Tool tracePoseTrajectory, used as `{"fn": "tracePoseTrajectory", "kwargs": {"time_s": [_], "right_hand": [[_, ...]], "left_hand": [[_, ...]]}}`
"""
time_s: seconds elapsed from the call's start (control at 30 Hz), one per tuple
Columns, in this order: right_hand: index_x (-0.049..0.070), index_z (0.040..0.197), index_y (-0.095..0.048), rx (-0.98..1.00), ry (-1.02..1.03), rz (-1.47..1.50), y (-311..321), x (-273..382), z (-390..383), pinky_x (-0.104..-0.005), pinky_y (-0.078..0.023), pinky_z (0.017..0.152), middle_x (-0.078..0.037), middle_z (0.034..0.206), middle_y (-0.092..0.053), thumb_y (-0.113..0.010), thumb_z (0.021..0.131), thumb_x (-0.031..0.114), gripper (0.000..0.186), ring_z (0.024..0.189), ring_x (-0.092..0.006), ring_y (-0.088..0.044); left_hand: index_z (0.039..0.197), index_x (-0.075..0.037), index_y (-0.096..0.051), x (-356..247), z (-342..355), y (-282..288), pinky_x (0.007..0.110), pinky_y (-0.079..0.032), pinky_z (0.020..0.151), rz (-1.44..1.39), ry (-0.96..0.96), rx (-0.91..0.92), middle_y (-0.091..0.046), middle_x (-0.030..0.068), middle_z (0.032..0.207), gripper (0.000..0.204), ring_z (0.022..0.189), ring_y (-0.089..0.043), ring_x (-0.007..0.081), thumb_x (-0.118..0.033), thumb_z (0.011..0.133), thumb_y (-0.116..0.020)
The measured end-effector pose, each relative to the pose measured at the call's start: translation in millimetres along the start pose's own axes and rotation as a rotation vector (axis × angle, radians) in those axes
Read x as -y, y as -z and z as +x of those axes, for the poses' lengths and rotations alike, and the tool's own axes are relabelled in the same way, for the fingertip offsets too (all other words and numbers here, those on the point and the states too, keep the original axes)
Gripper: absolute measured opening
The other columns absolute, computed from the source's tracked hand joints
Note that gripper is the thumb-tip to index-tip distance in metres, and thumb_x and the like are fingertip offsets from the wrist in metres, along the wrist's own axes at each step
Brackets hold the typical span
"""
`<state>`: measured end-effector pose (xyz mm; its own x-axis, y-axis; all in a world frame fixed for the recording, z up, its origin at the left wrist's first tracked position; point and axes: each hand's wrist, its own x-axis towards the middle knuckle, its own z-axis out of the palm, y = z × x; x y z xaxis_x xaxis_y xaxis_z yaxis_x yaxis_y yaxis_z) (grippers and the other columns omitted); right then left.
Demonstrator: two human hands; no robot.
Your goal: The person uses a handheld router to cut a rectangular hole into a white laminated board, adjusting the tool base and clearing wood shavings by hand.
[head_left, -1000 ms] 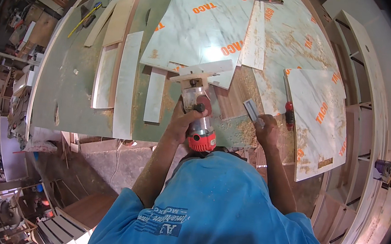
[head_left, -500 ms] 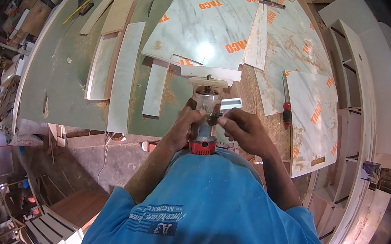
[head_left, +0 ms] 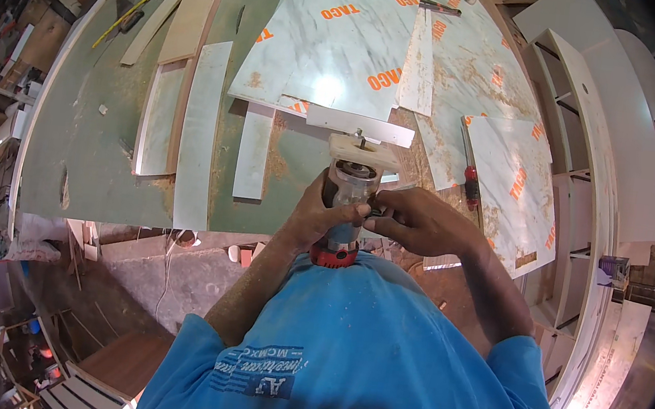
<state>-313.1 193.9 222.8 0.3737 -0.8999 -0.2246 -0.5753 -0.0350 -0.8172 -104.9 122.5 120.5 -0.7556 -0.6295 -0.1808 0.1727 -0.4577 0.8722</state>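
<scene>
A: Here's 1 trim router, up over the near edge of the counter, just in front of the blue shirt!
B: The left hand has its grip wrapped around the body. And the right hand?
A: Grip pinching at 1 side knob!
B: Left of the router, 2 white strips, 1 long, 1 short, lie flat.
A: And over right, 1 red-handled screwdriver, along the edge of 1 marble-patterned panel!
</scene>
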Motion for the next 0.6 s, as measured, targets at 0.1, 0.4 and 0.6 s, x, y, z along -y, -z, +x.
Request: {"fn": "tracePoseTrajectory", "kwargs": {"time_s": [0.1,0.4,0.6], "right_hand": [[-0.003,0.106,-0.064,0.03,-0.073,-0.315,-8,-4,4,-0.0507,-0.054,0.077,-0.024,0.093,-0.07,-0.07,0.094,0.024,0.029,0.089,-0.0419,-0.069],[0.001,0.098,-0.064,-0.203,0.073,-0.438,-45,-13,3,-0.0506,-0.054,0.064,-0.019,0.088,-0.068,-0.07,0.092,0.012,0.013,0.08,-0.0408,-0.068],[0.001,0.101,-0.062,-0.361,0.019,-0.477,-65,-15,-3,-0.0511,-0.055,0.07,-0.019,0.089,-0.065,-0.082,0.082,0.025,0.037,0.08,-0.0392,-0.069]], "left_hand": [[0.146,0.002,-0.043,0,-5,-2,0.04,-0.053,0.103,0.024,0.013,-0.018,-0.062,0.0143,0.13,0.084,0.119,-0.064,0.024,-0.035,0.083,-0.085],[0.144,0.002,-0.042,15,-11,-3,0.034,-0.06,0.086,0.071,0.004,-0.115,-0.06,0.0161,0.126,0.078,0.108,-0.067,0.0209,-0.037,0.088,-0.08],[0.141,0.002,-0.045,22,-8,0,0.033,-0.06,0.082,0.046,0.043,-0.157,-0.063,0.0126,0.118,0.076,0.099,-0.068,0.0183,-0.038,0.087,-0.081]]}}
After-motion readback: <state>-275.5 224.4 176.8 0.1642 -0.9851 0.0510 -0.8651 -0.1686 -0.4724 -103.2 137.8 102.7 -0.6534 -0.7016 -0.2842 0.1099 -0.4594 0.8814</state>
